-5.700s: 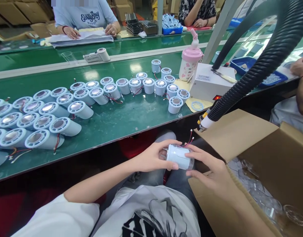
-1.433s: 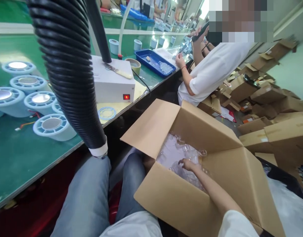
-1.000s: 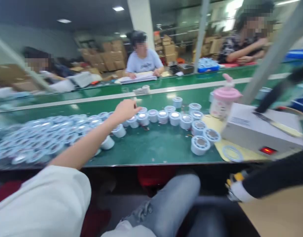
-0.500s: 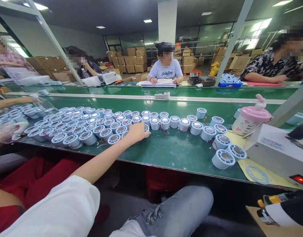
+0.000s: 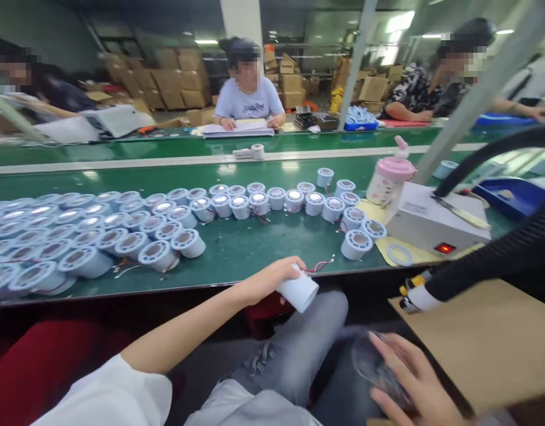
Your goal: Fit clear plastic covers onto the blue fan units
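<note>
My left hand [image 5: 272,278] is closed around a light blue cylindrical housing [image 5: 302,292] and holds it tilted above my lap, in front of the table edge. Thin red and dark wires [image 5: 322,265] with a small white connector trail from it. Lower right, my right hand [image 5: 416,376] has its fingers curled about a clear plastic cup-like piece [image 5: 364,358]; motion blur hides its exact shape. Many similar blue housings [image 5: 187,241] stand in rows on the green table [image 5: 236,248], their round tops facing up, several with wires showing.
On the right stand a grey box with a lit red switch [image 5: 432,219], a pink-lidded cup [image 5: 390,177] and a blue ring [image 5: 399,255]. A black hose with a white nozzle [image 5: 425,296] hangs over cardboard [image 5: 476,331]. Co-workers sit across the table.
My left hand has drawn back from the rows, bringing a blue housing over my lap. My right hand has entered with the clear piece. The view has turned right.
</note>
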Available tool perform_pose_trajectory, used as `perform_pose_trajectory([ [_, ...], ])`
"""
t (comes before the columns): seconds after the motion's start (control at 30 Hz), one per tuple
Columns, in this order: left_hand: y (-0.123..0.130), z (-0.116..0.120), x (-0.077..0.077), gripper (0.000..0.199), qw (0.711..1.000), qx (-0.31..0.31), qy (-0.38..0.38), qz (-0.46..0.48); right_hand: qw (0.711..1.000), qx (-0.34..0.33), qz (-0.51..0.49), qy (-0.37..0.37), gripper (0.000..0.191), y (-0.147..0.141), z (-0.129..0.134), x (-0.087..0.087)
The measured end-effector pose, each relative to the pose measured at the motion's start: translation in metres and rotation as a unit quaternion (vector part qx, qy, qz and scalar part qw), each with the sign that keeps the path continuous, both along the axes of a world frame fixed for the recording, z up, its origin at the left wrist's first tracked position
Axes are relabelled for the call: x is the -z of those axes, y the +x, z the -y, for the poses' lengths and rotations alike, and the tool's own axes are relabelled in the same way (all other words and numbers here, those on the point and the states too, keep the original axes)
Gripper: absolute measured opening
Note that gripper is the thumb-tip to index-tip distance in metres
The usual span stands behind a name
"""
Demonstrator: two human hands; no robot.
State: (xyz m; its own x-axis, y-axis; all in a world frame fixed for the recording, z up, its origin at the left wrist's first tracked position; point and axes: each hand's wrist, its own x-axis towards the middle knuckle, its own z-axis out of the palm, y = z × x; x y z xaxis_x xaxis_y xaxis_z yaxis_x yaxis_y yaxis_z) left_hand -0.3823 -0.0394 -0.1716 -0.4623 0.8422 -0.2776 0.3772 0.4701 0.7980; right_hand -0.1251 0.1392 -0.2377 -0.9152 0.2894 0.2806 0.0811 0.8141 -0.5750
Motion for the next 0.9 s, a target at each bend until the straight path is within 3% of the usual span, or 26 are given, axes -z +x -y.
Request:
perform_pose_trajectory([
  [0.07,0.018,-0.016,0.009,0.039,0.992,0.071,0.016,0.099,0.996,-0.028,-0.049,0.073,0.049,-0.011,0.013,-0.011],
  [0.13,0.033,-0.028,0.014,0.043,0.976,0.129,0.013,0.175,0.987,0.014,-0.067,0.146,0.047,-0.025,0.020,-0.023],
  [0.23,0.045,-0.037,0.012,0.038,0.966,0.188,0.030,0.177,0.981,0.047,-0.017,0.188,0.035,-0.036,0.016,-0.034],
  [0.3,0.049,-0.040,0.008,0.029,0.973,0.199,0.076,0.090,0.992,0.019,0.027,0.121,0.026,-0.035,0.011,-0.038],
  [0.37,0.050,-0.040,0.006,0.024,0.975,0.183,0.120,0.019,0.998,-0.010,0.057,-0.007,0.013,-0.030,0.008,-0.040],
  [0.43,0.052,-0.040,0.009,0.031,0.977,0.156,0.147,0.019,0.989,-0.012,0.067,-0.131,0.004,-0.027,0.007,-0.043],
  [0.53,0.054,-0.039,0.021,0.057,0.976,0.130,0.172,0.039,0.966,0.022,0.052,-0.252,0.025,-0.025,0.007,-0.047],
  [0.7,0.058,-0.036,0.033,0.066,0.967,0.161,0.198,0.013,0.902,0.077,0.013,-0.425,0.030,-0.024,0.004,-0.047],
  [0.9,0.066,-0.033,0.023,0.068,0.954,0.163,0.160,0.192,0.796,0.111,0.003,-0.595,0.031,-0.022,-0.004,-0.044],
])
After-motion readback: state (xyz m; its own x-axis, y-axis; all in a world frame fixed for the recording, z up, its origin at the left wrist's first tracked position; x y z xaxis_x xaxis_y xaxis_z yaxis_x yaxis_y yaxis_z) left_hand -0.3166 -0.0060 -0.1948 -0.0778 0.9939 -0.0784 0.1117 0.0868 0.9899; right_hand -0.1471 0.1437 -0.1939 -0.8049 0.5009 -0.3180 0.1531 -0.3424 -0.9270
